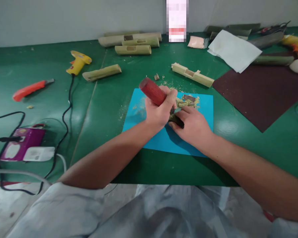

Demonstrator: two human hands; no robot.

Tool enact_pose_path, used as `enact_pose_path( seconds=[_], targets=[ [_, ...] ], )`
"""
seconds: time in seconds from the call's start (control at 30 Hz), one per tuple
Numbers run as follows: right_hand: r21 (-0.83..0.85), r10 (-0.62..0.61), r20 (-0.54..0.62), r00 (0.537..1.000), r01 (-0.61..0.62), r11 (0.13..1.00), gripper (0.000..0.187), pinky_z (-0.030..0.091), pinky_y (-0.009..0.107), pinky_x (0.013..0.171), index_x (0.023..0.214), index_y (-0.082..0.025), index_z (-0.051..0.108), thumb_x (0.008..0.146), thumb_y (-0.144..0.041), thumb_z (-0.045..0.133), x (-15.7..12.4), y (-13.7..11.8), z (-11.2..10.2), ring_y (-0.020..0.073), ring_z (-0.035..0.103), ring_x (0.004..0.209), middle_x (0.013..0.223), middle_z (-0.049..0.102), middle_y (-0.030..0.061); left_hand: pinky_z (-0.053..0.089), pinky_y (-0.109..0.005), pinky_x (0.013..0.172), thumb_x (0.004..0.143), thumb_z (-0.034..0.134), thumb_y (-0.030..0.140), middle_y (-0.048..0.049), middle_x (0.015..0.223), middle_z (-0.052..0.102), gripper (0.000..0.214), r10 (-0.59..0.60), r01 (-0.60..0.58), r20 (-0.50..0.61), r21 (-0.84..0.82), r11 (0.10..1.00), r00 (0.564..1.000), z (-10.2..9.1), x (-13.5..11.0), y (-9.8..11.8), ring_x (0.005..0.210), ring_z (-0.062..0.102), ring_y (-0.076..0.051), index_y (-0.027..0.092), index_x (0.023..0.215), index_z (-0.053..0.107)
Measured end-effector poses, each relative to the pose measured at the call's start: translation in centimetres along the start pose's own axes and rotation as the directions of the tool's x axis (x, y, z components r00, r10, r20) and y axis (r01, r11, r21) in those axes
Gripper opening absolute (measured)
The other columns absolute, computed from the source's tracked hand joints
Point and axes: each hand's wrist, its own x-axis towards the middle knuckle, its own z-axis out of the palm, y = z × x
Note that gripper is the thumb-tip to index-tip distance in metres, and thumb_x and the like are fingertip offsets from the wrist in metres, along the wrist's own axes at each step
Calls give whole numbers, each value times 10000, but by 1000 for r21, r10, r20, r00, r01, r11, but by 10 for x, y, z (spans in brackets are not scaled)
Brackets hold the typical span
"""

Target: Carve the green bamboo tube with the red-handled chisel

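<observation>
My left hand is wrapped round the red wooden handle of a carving tool, its blade end hidden behind my fingers. My right hand presses down on a dark bamboo piece lying on the blue mat. The piece's far end is cut open, with pale shavings around it. Both hands touch each other over the piece.
Several cut bamboo tubes lie at the back, one to the left, another notched one behind the mat. A yellow glue gun, orange utility knife, purple box with cables sit left. Brown sheet and white paper lie right.
</observation>
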Motion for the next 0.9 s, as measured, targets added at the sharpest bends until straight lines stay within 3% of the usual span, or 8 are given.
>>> enact_pose_path(
  seconds=[0.23, 0.4, 0.5, 0.6, 0.73, 0.9],
  targets=[
    [-24, 0, 9, 1000, 0, 1000, 135, 503, 410, 803, 813, -176, 681, 890, -285, 666, 0, 0, 0, 255, 606, 880, 887, 648, 106, 355, -318, 491, 915, 763, 456, 32, 583, 509, 457, 105, -115, -62, -177, 978, 993, 1, 4, 6, 524, 477, -93, 222, 598, 532],
    [-33, -5, 2, 1000, 5, 999, 166, 488, 396, 777, 776, -184, 664, 900, -294, 652, 0, 0, 1, 247, 586, 851, 849, 626, 92, 392, -321, 545, 923, 696, 598, 15, 616, 552, 456, 84, -86, -21, -246, 966, 996, -3, 4, 3, 544, 510, -114, 225, 686, 584],
    [-36, -6, 3, 1000, 6, 999, 162, 480, 389, 773, 789, -178, 676, 900, -295, 661, 0, 0, 1, 242, 581, 846, 841, 619, 88, 399, -330, 539, 932, 638, 656, 15, 627, 567, 450, 55, -69, -65, -243, 967, 996, -5, 4, 6, 524, 529, -132, 232, 785, 611],
    [-39, -5, -3, 1000, 5, 999, 154, 469, 385, 765, 805, -173, 684, 900, -292, 665, 0, -1, 1, 240, 573, 845, 847, 619, 88, 398, -321, 518, 944, 659, 591, 34, 602, 554, 369, 76, -107, -131, -253, 961, 989, -4, 5, 9, 500, 526, -131, 245, 824, 613],
    [-30, -4, -8, 1000, 4, 1000, 157, 454, 374, 756, 788, -188, 670, 906, -289, 650, -1, -1, 0, 229, 560, 833, 836, 610, 75, 371, -303, 471, 1007, 636, 415, 30, 601, 557, 322, 166, -199, -128, -321, 926, 978, -2, 3, 10, 497, 518, -107, 234, 745, 590],
    [-52, -12, -6, 1000, 12, 999, 181, 446, 376, 745, 772, -177, 659, 911, -291, 638, -1, -2, 2, 231, 558, 822, 828, 612, 85, 352, -311, 535, 968, 713, 439, 44, 611, 524, 359, 139, -170, -133, -269, 948, 981, 0, -1, 6, 521, 486, -88, 223, 725, 559]
  ],
)
